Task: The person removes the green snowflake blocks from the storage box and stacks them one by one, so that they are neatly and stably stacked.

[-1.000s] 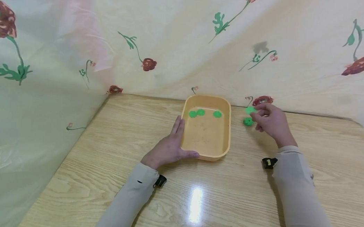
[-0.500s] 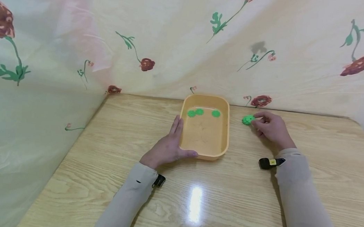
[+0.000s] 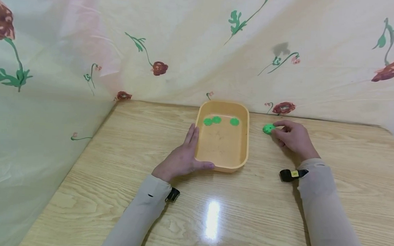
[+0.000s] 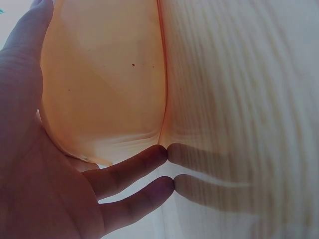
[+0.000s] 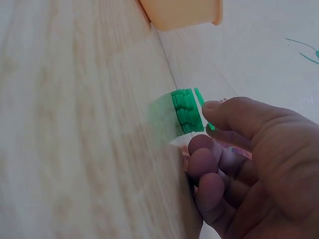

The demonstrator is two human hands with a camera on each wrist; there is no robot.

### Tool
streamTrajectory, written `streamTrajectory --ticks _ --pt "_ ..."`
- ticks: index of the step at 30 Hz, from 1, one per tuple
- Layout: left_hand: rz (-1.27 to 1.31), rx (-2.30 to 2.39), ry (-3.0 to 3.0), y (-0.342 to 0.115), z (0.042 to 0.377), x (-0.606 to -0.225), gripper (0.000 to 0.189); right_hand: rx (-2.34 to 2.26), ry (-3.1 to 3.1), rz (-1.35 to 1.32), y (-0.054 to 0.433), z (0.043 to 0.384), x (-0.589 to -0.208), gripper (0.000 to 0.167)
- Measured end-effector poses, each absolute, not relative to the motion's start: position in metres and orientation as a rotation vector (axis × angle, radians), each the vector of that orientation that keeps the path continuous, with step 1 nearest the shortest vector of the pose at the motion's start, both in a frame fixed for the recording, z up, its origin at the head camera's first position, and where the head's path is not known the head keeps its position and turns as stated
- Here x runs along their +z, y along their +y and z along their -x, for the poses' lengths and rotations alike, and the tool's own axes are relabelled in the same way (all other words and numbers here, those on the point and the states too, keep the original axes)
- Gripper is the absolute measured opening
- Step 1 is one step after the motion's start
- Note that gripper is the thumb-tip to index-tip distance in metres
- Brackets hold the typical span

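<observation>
My left hand [image 3: 180, 160] rests against a pale orange plastic tray [image 3: 220, 150], fingers straight along its left wall and thumb at the near edge. In the left wrist view, two fingertips reach down to the table beside the tray wall. To the right of the tray, my right hand [image 3: 294, 139] pinches a thin green notched disc [image 5: 198, 94] between thumb and forefinger. That disc is tilted slightly apart from a short stack of similar green discs [image 5: 186, 112] on the table. The other right fingers are curled underneath. Three loose green discs [image 3: 234, 122] lie toward the far end inside the tray.
The wood-grain table [image 3: 111, 193] meets a flower-printed plastic sheet [image 3: 188, 43] just behind the tray and the stack. The same sheet covers the left side. Each wrist wears a dark strap; the right strap [image 3: 292, 176] shows a yellow patch.
My right hand has lowered the green disc from above the far side of the stack to its top, then stayed nearly still. The left hand and tray have kept their places.
</observation>
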State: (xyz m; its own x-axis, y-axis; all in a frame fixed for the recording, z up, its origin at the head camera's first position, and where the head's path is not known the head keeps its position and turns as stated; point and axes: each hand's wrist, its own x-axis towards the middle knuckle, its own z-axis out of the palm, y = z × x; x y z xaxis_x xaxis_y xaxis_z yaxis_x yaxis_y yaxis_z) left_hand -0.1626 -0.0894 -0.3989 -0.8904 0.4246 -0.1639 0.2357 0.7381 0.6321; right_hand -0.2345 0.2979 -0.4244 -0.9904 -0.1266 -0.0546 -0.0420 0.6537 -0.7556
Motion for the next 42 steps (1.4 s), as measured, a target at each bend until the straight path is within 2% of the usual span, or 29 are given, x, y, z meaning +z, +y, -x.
streamTrajectory --ticks 33,42 --pt "-0.526 0.896 2.642 -0.0911 0.1619 -0.4009 0.133 -1.223 2.772 0.141 0.2981 0.2362 -0.4285 0.042" --pt "-0.523 0.883 2.649 -0.0904 0.1626 -0.4006 0.134 -1.277 2.718 0.073 0.2965 0.2350 -0.4225 0.047"
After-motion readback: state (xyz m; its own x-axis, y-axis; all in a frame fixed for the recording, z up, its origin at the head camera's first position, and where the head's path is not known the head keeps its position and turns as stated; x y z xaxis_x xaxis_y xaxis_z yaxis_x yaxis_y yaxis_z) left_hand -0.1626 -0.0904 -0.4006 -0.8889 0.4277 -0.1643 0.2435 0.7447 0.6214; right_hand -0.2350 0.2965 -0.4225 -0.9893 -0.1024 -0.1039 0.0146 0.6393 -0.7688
